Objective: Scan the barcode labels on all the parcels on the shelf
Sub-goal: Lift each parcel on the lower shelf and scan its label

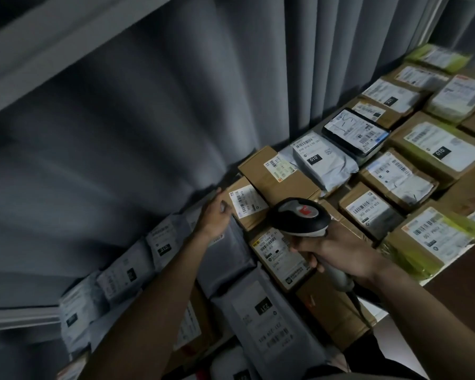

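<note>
Your right hand (337,250) has its grip wrapped around the handle of the scanner (299,215), whose head hangs just above the cardboard boxes near the middle of the shelf (447,278). Your left hand (215,212) rests with loosely curled fingers on the edge of a small box (247,204) at the back, beside the grey curtain (148,133); whether it pinches the box or only steadies it you cannot tell from here.

The scanner seems aimed at the label (277,250) on the box just below it. Nothing marks which parcels are already scanned, so progress is unclear. Judging by the spread, plenty remains: grey mailer bags (258,311) to the left, and many boxes to the right.
</note>
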